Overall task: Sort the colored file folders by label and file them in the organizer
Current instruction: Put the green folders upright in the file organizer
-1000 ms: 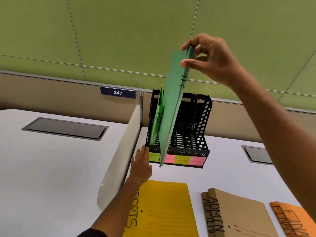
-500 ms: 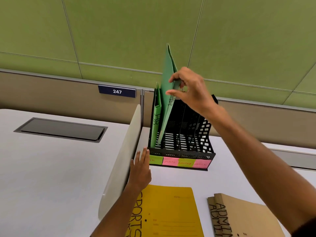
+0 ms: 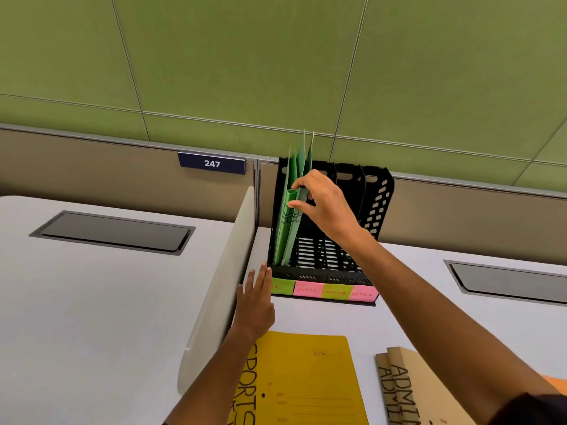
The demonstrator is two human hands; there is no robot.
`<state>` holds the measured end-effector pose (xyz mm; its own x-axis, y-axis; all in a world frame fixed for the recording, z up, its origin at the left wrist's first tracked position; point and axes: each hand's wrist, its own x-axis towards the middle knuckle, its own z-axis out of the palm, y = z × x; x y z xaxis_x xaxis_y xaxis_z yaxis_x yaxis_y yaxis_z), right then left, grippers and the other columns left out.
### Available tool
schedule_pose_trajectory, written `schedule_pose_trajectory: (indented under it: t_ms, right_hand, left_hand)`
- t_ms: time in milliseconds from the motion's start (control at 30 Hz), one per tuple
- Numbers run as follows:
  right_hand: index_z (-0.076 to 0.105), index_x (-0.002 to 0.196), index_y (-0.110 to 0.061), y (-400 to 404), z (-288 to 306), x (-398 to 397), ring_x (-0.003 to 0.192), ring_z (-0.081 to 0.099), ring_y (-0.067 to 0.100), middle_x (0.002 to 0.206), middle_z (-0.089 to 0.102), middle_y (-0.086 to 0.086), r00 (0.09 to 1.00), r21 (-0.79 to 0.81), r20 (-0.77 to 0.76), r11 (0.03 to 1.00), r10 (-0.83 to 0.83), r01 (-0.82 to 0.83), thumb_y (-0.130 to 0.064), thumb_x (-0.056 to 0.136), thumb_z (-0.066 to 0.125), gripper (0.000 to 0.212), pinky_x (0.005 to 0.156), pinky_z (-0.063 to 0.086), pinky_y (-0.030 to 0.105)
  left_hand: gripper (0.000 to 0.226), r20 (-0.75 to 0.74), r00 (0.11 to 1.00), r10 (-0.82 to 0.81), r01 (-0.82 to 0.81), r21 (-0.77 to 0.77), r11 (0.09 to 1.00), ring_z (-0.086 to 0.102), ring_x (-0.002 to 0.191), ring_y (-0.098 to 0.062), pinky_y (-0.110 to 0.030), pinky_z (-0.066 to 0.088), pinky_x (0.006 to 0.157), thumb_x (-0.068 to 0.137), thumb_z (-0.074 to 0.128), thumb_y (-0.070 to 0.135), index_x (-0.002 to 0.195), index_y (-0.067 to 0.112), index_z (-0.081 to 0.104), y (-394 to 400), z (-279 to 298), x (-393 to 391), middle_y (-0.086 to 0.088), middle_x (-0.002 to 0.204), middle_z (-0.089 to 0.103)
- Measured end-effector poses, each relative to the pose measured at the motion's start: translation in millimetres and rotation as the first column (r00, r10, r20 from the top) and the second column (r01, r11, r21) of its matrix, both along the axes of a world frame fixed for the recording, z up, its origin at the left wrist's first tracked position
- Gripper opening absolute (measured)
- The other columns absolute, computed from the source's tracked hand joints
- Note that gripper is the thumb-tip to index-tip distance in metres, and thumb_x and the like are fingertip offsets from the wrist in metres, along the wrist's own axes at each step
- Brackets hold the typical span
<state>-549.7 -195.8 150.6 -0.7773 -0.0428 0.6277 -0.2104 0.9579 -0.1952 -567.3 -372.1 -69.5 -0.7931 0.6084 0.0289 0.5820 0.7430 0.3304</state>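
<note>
A white desk (image 3: pixel 92 302) carries a black mesh file organizer (image 3: pixel 337 240) with four sticky-note labels along its front. Two green folders (image 3: pixel 288 228) stand upright in its leftmost slot. The right hand (image 3: pixel 325 204) pinches the nearer folder's edge between thumb and fingers; the left hand (image 3: pixel 256 302), fingers straight and together, rests against the organizer's left front corner. A yellow SPORTS folder (image 3: pixel 306 378) and brown ADMIN folders (image 3: pixel 408 391) lie flat nearby.

The right hand (image 3: pixel 325 207) pinches a green folder (image 3: pixel 296 222) standing in the leftmost slot of the black organizer (image 3: pixel 372 210). The left hand (image 3: pixel 256 302) lies flat on the desk (image 3: pixel 399 302), touching the organizer's front left corner.
</note>
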Motion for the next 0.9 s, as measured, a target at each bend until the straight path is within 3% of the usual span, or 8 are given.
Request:
schedule_pose_trajectory:
  t_ms: [267,400,567,700,900]
  right_hand:
    - [0.052,0.131,-0.012,6.4,-22.3,2.9,0.103,0.052,0.017,0.116,0.054,0.001,0.979,-0.017,0.149,0.990,-0.138,0.142,-0.027,0.090,0.065,0.046,0.092,0.047,0.031]
    - [0.027,0.151,-0.016,4.4,-24.6,5.9,0.110,0.045,0.021,0.134,0.042,0.005,0.952,0.140,0.218,0.972,-0.217,0.190,-0.033,0.088,0.067,0.077,0.095,0.047,0.034]
    - [0.002,0.155,-0.021,5.4,-32.8,19.0,0.127,0.039,0.028,0.158,0.014,0.010,0.925,0.246,0.214,0.934,-0.314,0.260,-0.047,0.084,0.068,0.100,0.105,0.041,0.039]
    - [0.000,0.155,-0.020,7.5,-49.4,38.6,0.141,0.027,0.029,0.161,0.010,0.010,0.922,0.153,0.211,0.943,-0.324,0.297,-0.056,0.085,0.061,0.100,0.115,0.030,0.043]
    - [0.004,0.155,-0.023,11.9,-95.0,85.3,0.146,0.018,0.027,0.161,0.012,0.007,0.855,0.119,0.293,0.903,-0.429,0.412,-0.066,0.087,0.048,0.092,0.116,0.024,0.051]
  left_hand:
    - [0.082,-0.001,1.000,-0.014,0.014,-0.010,1.000,-0.008,0.151,-0.028,-0.050,0.016,0.121,0.097,0.050,0.027,0.155,0.013,-0.007,-2.7,13.4,16.1,-0.002,0.163,-0.016]
    - [0.082,-0.009,1.000,-0.021,0.021,0.000,1.000,-0.009,0.151,-0.027,-0.050,0.016,0.121,0.097,0.049,0.028,0.155,0.013,-0.007,-4.6,21.6,24.6,-0.003,0.163,-0.016]
    - [0.083,-0.023,0.999,-0.032,0.032,0.008,0.999,-0.009,0.151,-0.027,-0.052,0.015,0.120,0.097,0.048,0.033,0.155,0.014,-0.009,-5.0,30.5,34.2,-0.003,0.163,-0.017]
    - [0.083,-0.037,0.998,-0.046,0.046,-0.005,0.999,-0.010,0.150,-0.028,-0.052,0.012,0.120,0.098,0.046,0.038,0.154,0.014,-0.010,-3.3,30.9,40.7,-0.004,0.162,-0.018]
    - [0.084,-0.019,0.996,-0.084,0.084,-0.001,0.996,-0.010,0.150,-0.030,-0.053,0.011,0.119,0.098,0.043,0.045,0.154,0.014,-0.010,6.9,19.4,55.8,-0.005,0.162,-0.019]
